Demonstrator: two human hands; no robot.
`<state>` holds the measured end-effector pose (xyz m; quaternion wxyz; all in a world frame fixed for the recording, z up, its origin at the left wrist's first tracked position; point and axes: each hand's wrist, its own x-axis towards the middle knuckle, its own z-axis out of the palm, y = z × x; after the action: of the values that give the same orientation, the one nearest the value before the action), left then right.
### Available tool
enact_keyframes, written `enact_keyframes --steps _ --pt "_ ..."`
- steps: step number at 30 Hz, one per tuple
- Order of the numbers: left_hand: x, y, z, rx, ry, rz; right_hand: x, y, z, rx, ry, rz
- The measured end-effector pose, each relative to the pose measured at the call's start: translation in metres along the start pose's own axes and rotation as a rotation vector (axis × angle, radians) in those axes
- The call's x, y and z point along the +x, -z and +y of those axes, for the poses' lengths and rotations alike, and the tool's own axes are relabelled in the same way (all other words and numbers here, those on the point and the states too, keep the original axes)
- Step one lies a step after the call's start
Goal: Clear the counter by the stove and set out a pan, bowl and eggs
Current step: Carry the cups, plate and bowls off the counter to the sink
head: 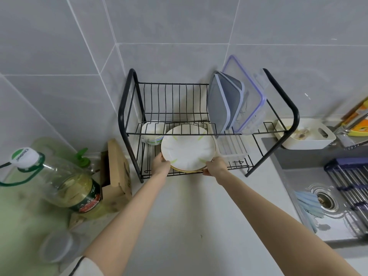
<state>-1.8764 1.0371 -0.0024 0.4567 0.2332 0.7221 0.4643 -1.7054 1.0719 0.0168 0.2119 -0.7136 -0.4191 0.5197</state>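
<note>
Grey tile wall (179,26): fills the upper view and meets in a corner behind the rack.
White counter (189,216): runs from the near edge to the corner, with both forearms reaching across it.
Steel sink (338,226): set into the counter at the right.
Black wire dish rack (286,100): two tiers, standing in the corner.
Clear oil bottle (79,188): stands at the left, beside the rack.
Plastic containers (225,102): stand on edge at the right of the upper tier.
Stacked plates (187,148): white with green marks, at the front of the lower tier.
Small bowls (153,130): nested on the lower tier, just behind the plates at the left.
Person's left hand (161,163): grips the stack's left rim.
Person's right hand (216,166): grips the right rim, fingers curled under.
</note>
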Motion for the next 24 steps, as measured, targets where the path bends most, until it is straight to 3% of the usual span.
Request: enact_keyframes --steps 6,12,24 --pt "-0.029 0.011 0.012 -0.048 -0.047 -0.048 -0.027 0.013 0.01 0.113 0.113 0.014" --pt "-0.072 0.019 0.03 -0.038 -0.141 -0.153 -0.068 0.043 0.021 0.274 0.171 -0.076" --pt "-0.181 -0.055 0.021 0.167 -0.257 -0.494 -0.148 0.132 0.101 0.357 0.239 0.201"
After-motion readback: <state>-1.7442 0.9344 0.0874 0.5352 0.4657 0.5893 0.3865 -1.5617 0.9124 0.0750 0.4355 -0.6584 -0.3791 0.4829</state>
